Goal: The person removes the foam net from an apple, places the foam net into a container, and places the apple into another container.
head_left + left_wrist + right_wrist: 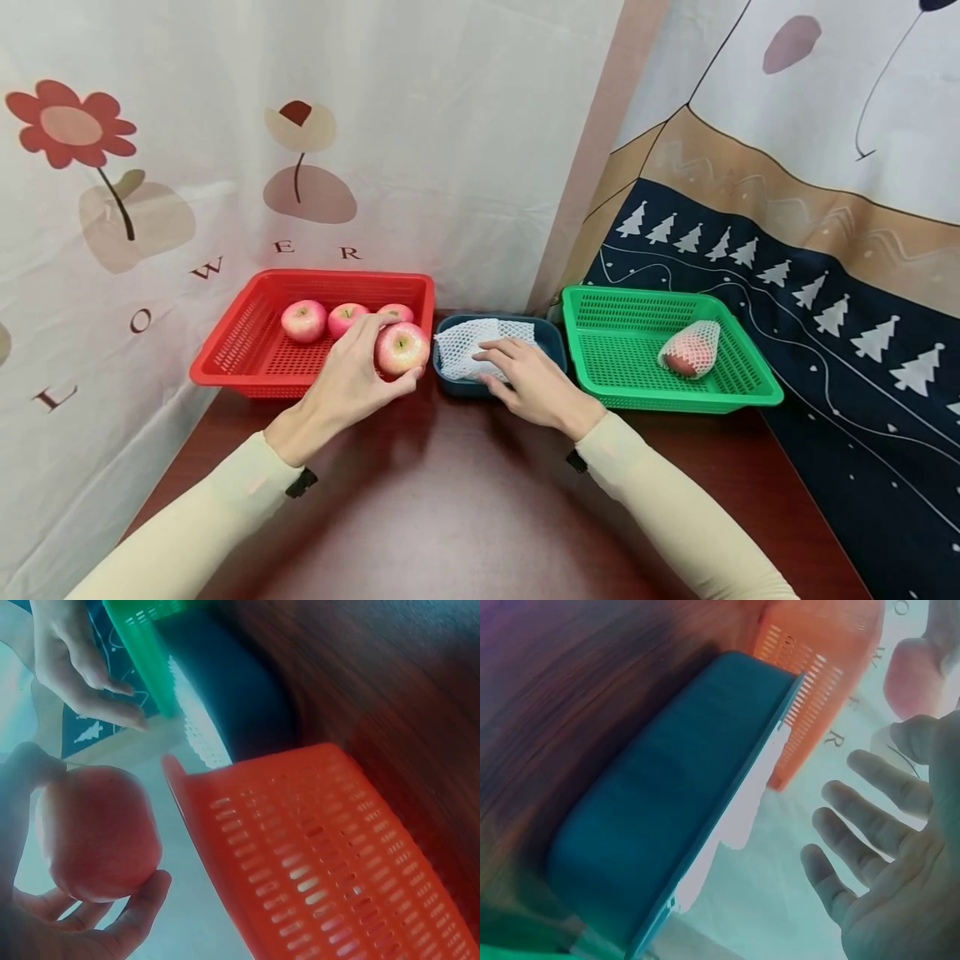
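An apple, pink-red with a yellowish top, is gripped between the thumb and fingers of my left hand. In the left wrist view the held apple is raised beside the red basket's rim. My right hand is over the dark blue tray, its fingers spread and slightly bent. White foam fruit nets lie in that tray. The right wrist view shows the right hand holding nothing, its fingertips apart from the foam nets.
On the left, a red basket contains several apples. To the right stands a green basket with one apple in a foam net. All three containers line the back of the brown table, before a printed curtain.
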`<action>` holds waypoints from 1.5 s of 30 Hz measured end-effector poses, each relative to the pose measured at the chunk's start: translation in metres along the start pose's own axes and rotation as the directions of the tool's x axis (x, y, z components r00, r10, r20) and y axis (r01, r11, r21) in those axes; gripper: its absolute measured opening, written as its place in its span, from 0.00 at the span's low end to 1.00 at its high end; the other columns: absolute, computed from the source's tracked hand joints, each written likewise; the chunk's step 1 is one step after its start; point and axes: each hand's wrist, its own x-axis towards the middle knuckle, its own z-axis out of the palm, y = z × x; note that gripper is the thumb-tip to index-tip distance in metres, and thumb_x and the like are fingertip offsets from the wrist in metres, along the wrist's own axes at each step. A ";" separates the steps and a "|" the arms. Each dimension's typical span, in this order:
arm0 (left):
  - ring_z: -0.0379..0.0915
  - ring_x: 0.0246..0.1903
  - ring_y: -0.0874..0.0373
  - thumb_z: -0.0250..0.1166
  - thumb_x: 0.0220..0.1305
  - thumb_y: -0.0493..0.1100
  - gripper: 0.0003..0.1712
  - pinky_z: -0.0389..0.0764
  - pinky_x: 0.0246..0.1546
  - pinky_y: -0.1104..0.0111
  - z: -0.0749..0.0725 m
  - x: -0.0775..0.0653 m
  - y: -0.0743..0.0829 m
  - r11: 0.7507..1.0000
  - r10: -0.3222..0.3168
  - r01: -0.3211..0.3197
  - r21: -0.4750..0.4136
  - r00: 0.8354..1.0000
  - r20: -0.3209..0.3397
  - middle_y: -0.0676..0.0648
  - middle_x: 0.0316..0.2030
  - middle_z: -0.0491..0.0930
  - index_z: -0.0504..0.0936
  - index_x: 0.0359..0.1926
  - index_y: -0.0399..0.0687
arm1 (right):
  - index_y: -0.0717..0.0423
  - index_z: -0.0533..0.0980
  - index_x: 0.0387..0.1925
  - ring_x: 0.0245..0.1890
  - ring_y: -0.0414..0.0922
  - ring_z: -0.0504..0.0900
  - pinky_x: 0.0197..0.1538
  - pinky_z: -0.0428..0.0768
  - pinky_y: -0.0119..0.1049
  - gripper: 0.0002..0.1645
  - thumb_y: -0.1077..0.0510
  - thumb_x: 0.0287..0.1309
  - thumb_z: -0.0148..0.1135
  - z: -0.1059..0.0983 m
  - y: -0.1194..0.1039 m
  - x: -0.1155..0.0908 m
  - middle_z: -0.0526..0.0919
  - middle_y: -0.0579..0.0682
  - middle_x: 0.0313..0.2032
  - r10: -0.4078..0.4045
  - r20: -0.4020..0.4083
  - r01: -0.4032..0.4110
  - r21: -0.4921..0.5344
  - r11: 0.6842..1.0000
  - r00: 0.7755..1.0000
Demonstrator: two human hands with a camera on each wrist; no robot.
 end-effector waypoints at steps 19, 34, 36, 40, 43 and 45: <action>0.77 0.63 0.39 0.85 0.61 0.47 0.45 0.90 0.60 0.35 -0.029 0.010 -0.031 0.983 -0.162 0.154 0.098 0.983 0.081 0.35 0.66 0.80 0.78 0.76 0.41 | 0.48 0.84 0.75 0.79 0.56 0.81 0.81 0.81 0.62 0.24 0.49 0.87 0.67 -0.029 0.008 -0.045 0.83 0.54 0.78 0.012 -0.120 -0.012 0.005 1.000 0.993; 0.76 0.62 0.34 0.82 0.66 0.48 0.41 0.82 0.64 0.32 -0.061 0.021 -0.052 0.947 -0.298 0.280 0.160 0.948 0.106 0.33 0.66 0.77 0.75 0.73 0.40 | 0.50 0.84 0.75 0.79 0.58 0.82 0.80 0.81 0.67 0.25 0.49 0.85 0.70 -0.056 0.019 -0.064 0.84 0.56 0.78 0.065 -0.142 -0.065 0.005 0.998 0.988; 0.76 0.62 0.33 0.82 0.66 0.49 0.42 0.83 0.64 0.32 -0.066 0.022 -0.057 0.938 -0.321 0.298 0.177 0.939 0.121 0.32 0.66 0.77 0.75 0.75 0.40 | 0.50 0.84 0.75 0.80 0.59 0.81 0.81 0.80 0.68 0.26 0.49 0.85 0.70 -0.057 0.021 -0.067 0.83 0.55 0.78 0.080 -0.131 -0.079 0.009 0.997 0.988; 0.74 0.64 0.30 0.81 0.67 0.52 0.45 0.83 0.62 0.31 -0.076 0.024 -0.069 0.919 -0.362 0.323 0.225 0.919 0.156 0.29 0.68 0.76 0.75 0.77 0.38 | 0.50 0.84 0.75 0.81 0.60 0.79 0.81 0.80 0.69 0.26 0.48 0.85 0.70 -0.061 0.025 -0.072 0.82 0.55 0.79 0.100 -0.123 -0.099 0.017 0.995 0.987; 0.72 0.67 0.28 0.80 0.66 0.54 0.47 0.81 0.64 0.29 -0.082 0.026 -0.077 0.908 -0.384 0.331 0.258 0.904 0.190 0.27 0.70 0.74 0.74 0.78 0.36 | 0.50 0.84 0.76 0.81 0.61 0.79 0.80 0.79 0.70 0.26 0.48 0.84 0.71 -0.065 0.028 -0.074 0.82 0.56 0.80 0.105 -0.127 -0.102 0.029 0.994 0.986; 0.72 0.67 0.27 0.80 0.66 0.54 0.47 0.80 0.65 0.27 -0.085 0.027 -0.082 0.900 -0.399 0.337 0.278 0.893 0.211 0.27 0.71 0.74 0.74 0.77 0.35 | 0.50 0.84 0.76 0.81 0.61 0.79 0.80 0.79 0.70 0.27 0.49 0.83 0.72 -0.068 0.030 -0.074 0.82 0.56 0.80 0.108 -0.125 -0.104 0.035 0.994 0.986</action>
